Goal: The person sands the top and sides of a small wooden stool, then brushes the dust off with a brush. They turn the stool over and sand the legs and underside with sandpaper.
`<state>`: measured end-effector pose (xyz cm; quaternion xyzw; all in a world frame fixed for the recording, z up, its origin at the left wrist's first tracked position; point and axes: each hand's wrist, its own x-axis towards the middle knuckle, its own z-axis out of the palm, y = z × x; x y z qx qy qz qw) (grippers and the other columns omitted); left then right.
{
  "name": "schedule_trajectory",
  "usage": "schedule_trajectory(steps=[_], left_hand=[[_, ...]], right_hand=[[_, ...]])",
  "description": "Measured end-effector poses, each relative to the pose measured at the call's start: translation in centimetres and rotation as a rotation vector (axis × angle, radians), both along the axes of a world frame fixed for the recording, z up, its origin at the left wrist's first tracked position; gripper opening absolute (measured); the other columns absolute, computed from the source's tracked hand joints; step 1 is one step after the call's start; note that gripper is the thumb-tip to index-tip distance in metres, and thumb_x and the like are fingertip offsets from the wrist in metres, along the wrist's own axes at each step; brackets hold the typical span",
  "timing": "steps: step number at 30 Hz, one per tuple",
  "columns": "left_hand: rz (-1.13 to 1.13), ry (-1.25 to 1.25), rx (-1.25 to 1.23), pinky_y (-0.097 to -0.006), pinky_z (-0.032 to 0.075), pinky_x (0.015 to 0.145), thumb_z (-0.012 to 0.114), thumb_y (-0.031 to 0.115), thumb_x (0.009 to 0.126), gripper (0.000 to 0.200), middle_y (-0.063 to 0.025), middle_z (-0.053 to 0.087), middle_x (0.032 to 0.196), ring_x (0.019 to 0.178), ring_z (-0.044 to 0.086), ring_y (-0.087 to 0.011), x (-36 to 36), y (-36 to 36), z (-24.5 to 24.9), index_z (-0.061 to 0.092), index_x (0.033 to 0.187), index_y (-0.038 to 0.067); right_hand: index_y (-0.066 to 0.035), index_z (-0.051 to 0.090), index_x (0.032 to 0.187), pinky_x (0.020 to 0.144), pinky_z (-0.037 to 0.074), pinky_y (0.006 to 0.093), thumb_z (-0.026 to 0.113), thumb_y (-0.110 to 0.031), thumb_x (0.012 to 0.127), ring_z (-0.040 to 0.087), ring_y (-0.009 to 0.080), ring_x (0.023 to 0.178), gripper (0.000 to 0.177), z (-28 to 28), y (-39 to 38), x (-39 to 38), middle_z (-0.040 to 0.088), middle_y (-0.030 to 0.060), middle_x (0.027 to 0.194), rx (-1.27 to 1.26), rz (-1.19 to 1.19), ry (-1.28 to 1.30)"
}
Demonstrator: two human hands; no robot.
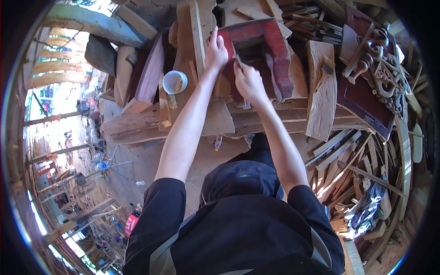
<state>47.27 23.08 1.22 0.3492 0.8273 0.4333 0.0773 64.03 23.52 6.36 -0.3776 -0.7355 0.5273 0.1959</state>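
Note:
A red-painted wooden piece (pixel 278 57), shaped like a small stool or frame with curved legs and a dark hollow middle, lies on the workbench in the head view. My left hand (pixel 216 51) rests along its left edge, fingers stretched out and mostly flat. Closed around a thin tool (pixel 235 54), my right hand (pixel 249 81) is over the left leg of the red piece. The tool's tip points away from me, toward the inner edge; its exact kind is too small to tell. Left of my forearm stands a white cup (pixel 174 82) with something brownish inside.
A brush (pixel 325 71) lies on a wavy plank (pixel 321 98) at the right. Beyond are carved wooden ornaments (pixel 378 59) on a dark red panel (pixel 366 107). Scrap wood (pixel 366 169) is piled at lower right. Long boards (pixel 146 75) lean at the left.

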Motion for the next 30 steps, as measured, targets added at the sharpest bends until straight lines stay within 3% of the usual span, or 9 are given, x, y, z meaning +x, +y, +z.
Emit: schedule_trajectory(steps=[4,9,11,13,21,23,24,28,30], left_hand=[[0.015,0.023,-0.012,-0.0493,0.045,0.105,0.037,0.035,0.107,0.047,-0.0231,0.045,0.146,0.128,0.052,-0.0432,0.7,0.1,0.7,0.040,0.153,0.023],[0.041,0.068,-0.007,-0.0535,0.049,0.098,0.038,0.038,0.106,0.048,-0.0209,0.047,0.142,0.121,0.057,-0.0440,0.3,0.2,-0.5,0.040,0.152,0.027],[0.033,0.090,-0.017,-0.0533,0.050,0.098,0.037,0.038,0.106,0.047,-0.0190,0.047,0.143,0.122,0.058,-0.0422,0.3,0.1,-0.7,0.040,0.152,0.027],[0.037,0.046,-0.003,-0.0526,0.050,0.098,0.036,0.037,0.107,0.046,-0.0172,0.047,0.144,0.122,0.058,-0.0407,0.8,0.1,0.5,0.040,0.152,0.030],[0.057,0.019,-0.086,-0.0538,0.049,0.099,0.033,0.037,0.108,0.046,-0.0175,0.046,0.145,0.122,0.058,-0.0415,1.0,0.0,1.0,0.036,0.153,0.031],[0.047,0.033,-0.079,-0.0534,0.049,0.099,0.033,0.037,0.108,0.045,-0.0185,0.046,0.144,0.122,0.057,-0.0410,1.1,-0.1,1.0,0.037,0.152,0.030],[0.049,0.031,-0.078,-0.0534,0.049,0.099,0.033,0.037,0.108,0.045,-0.0185,0.046,0.144,0.122,0.057,-0.0410,1.0,-0.1,1.0,0.037,0.152,0.030],[0.028,0.047,-0.048,-0.0533,0.049,0.100,0.032,0.037,0.108,0.045,-0.0199,0.046,0.143,0.123,0.057,-0.0409,0.8,0.1,0.7,0.037,0.152,0.029],[0.044,0.047,-0.086,-0.0533,0.049,0.100,0.032,0.037,0.108,0.046,-0.0192,0.047,0.143,0.122,0.058,-0.0406,0.9,0.0,0.8,0.037,0.153,0.030]], right_hand=[[0.000,0.066,0.117,0.092,0.049,0.0505,0.046,-0.041,0.103,0.059,0.0504,0.110,0.048,-3.9,2.1,-3.6,0.065,0.0342,0.103,-0.016,-0.023,-0.100],[-0.007,0.065,0.124,0.097,0.046,0.0543,0.042,-0.037,0.103,0.057,0.0523,0.113,0.044,1.0,0.2,-0.2,0.064,0.0336,0.112,-0.102,0.022,-0.077],[-0.008,0.060,0.134,0.098,0.047,0.0527,0.042,-0.039,0.103,0.057,0.0526,0.114,0.047,-1.5,1.0,-1.4,0.064,0.0343,0.111,-0.145,-0.006,0.006],[-0.008,0.044,0.149,0.102,0.046,0.0470,0.043,-0.041,0.104,0.052,0.0482,0.126,0.056,-8.9,2.7,-5.3,0.055,0.0347,0.133,-0.179,-0.064,0.242],[-0.006,0.033,0.156,0.112,0.035,0.0299,0.043,-0.002,0.103,0.040,0.0260,0.144,0.054,-4.3,-5.0,4.0,0.041,0.0185,0.157,-0.001,-0.023,0.437],[-0.007,0.030,0.158,0.111,0.032,0.0257,0.042,0.001,0.103,0.042,0.0206,0.143,0.057,-3.6,-7.6,6.2,0.037,0.0153,0.160,-0.163,-0.038,0.461],[-0.008,0.030,0.158,0.105,0.036,0.0228,0.042,-0.001,0.103,0.049,0.0129,0.129,0.057,-4.6,-7.8,6.0,0.041,0.0130,0.159,-0.211,-0.063,0.460],[-0.009,0.028,0.158,0.087,0.044,0.0208,0.041,-0.007,0.105,0.051,0.0090,0.105,0.055,-4.0,-4.6,4.0,0.046,0.0106,0.155,-0.594,-0.074,0.292],[-0.010,0.028,0.159,0.086,0.044,0.0203,0.041,-0.005,0.105,0.051,0.0090,0.104,0.056,-3.7,-6.2,4.9,0.045,0.0109,0.155,-0.435,-0.074,0.319]])
